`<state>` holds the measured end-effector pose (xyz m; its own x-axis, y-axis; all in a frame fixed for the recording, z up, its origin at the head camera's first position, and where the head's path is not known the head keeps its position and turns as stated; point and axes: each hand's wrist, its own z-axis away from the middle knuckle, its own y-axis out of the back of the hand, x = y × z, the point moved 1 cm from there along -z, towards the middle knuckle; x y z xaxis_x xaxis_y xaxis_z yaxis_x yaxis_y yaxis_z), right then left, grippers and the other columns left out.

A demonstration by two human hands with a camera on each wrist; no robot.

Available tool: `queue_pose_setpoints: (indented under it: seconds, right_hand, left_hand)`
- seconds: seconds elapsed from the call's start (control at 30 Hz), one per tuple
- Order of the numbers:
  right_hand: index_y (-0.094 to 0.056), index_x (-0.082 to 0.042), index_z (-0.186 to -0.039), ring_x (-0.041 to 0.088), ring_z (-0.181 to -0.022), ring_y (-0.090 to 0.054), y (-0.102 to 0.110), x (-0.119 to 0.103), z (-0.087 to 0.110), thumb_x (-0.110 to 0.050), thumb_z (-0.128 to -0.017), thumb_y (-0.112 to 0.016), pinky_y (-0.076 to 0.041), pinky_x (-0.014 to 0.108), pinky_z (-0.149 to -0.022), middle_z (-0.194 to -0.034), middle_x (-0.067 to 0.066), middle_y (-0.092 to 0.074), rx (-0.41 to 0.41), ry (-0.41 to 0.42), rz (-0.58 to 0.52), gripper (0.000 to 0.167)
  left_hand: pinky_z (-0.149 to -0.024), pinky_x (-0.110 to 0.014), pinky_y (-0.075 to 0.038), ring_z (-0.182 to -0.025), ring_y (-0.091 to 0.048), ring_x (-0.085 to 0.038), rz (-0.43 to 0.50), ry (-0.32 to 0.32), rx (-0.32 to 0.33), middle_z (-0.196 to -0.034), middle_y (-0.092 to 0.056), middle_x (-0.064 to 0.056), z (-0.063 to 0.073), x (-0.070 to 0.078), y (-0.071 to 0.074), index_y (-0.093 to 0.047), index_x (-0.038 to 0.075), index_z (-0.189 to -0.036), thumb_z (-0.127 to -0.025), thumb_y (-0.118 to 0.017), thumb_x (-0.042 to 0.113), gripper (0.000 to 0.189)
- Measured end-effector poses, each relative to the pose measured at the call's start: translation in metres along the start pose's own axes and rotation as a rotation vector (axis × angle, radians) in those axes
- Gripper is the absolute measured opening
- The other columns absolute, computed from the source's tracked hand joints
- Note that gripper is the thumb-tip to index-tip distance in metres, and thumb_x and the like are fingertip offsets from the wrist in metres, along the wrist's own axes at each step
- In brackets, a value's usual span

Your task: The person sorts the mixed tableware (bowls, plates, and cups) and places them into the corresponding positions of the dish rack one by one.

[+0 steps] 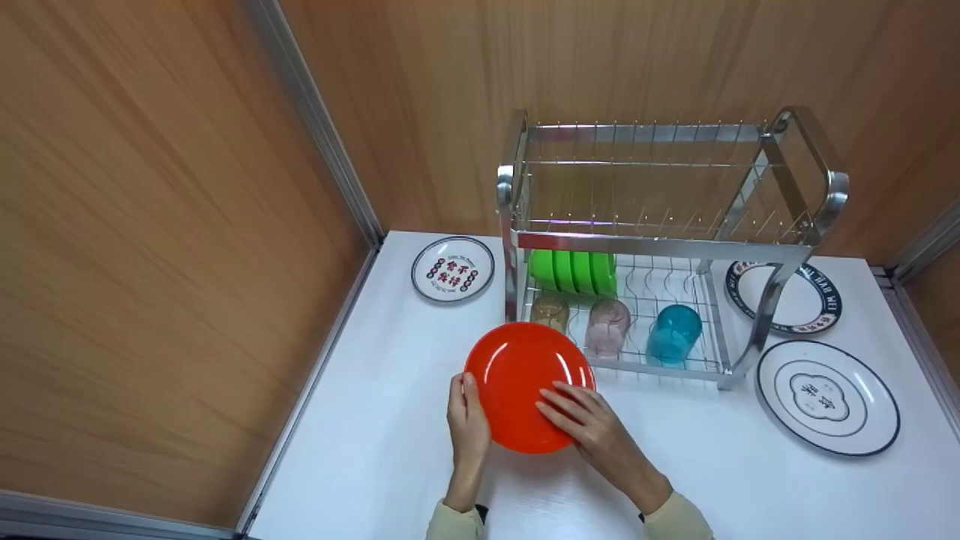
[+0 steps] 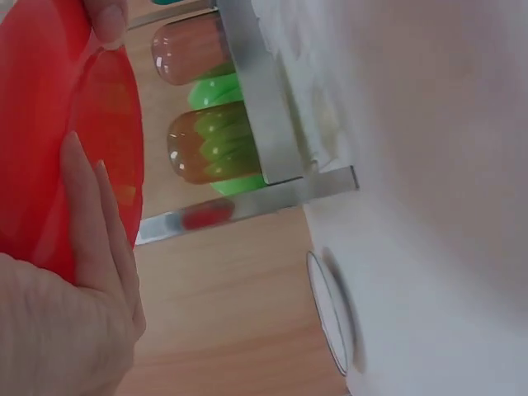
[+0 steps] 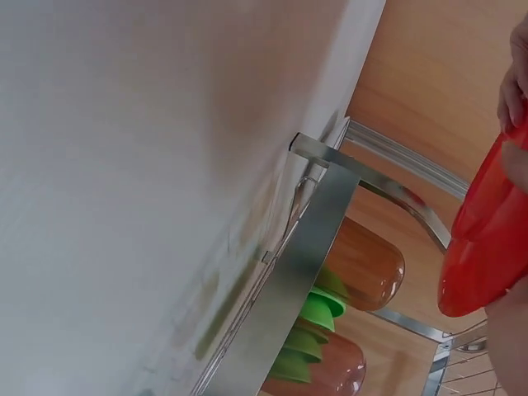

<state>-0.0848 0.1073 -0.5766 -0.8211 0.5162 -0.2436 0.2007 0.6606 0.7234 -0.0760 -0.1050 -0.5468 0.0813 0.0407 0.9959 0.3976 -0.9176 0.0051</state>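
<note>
A round, glossy red plate [image 1: 517,405] is held above the white table, in front of the dish rack. My left hand [image 1: 469,424] grips its left edge, thumb at the rim; in the left wrist view, the fingers [image 2: 87,214] lie along the plate's underside. Across the right part of its upper face rest the spread fingers of my right hand [image 1: 596,427]. A fingertip of that hand shows at the rim in the left wrist view. The right wrist view catches the red plate [image 3: 483,239] only at its edge.
A two-tier metal dish rack [image 1: 660,247] holds green bowls [image 1: 574,271], a brownish glass [image 1: 550,311], a pink glass [image 1: 607,328] and a blue glass [image 1: 675,334] below. Patterned white plates lie left [image 1: 453,270] and right [image 1: 829,397]. Wooden panels [image 1: 420,97] enclose the table.
</note>
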Motion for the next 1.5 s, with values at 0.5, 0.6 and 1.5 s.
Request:
queue_pose_setpoints:
  seconds: [0.5,0.6,1.5]
  right_hand:
    - [-0.073,-0.013,-0.129,0.025,-0.114,-0.070,0.029,-0.002,-0.004,-0.030,-0.107,-0.056,-0.052,0.033,-0.093,-0.127,0.001,-0.072,0.274,-0.065,-0.054,0.033]
    - [-0.073,-0.010,-0.129,0.028,-0.112,-0.071,0.032,-0.002,-0.004,-0.026,-0.104,-0.062,-0.051,0.030,-0.094,-0.126,0.004,-0.072,0.300,-0.087,-0.117,0.032]
    - [-0.073,0.006,-0.107,-0.001,-0.109,-0.067,0.067,-0.020,-0.026,0.023,-0.074,-0.078,-0.054,0.019,-0.087,-0.104,0.014,-0.077,0.533,-0.429,-0.293,0.038]
  left_hand:
    - [-0.073,-0.040,-0.062,-0.081,-0.069,-0.022,0.101,-0.066,-0.161,-0.100,-0.073,-0.008,-0.033,0.035,-0.031,-0.061,0.005,-0.120,-0.109,-0.048,0.033,0.032]
    - [-0.076,-0.039,-0.062,-0.082,-0.070,-0.021,0.126,-0.117,-0.176,-0.096,-0.072,-0.011,-0.042,0.035,-0.038,-0.062,0.001,-0.118,-0.109,-0.051,0.023,0.026]
    - [-0.116,-0.044,-0.039,-0.135,-0.046,-0.026,-0.004,-0.125,-0.177,-0.148,-0.047,-0.011,-0.120,-0.001,-0.093,-0.036,0.008,-0.153,-0.102,-0.060,0.027,0.059]
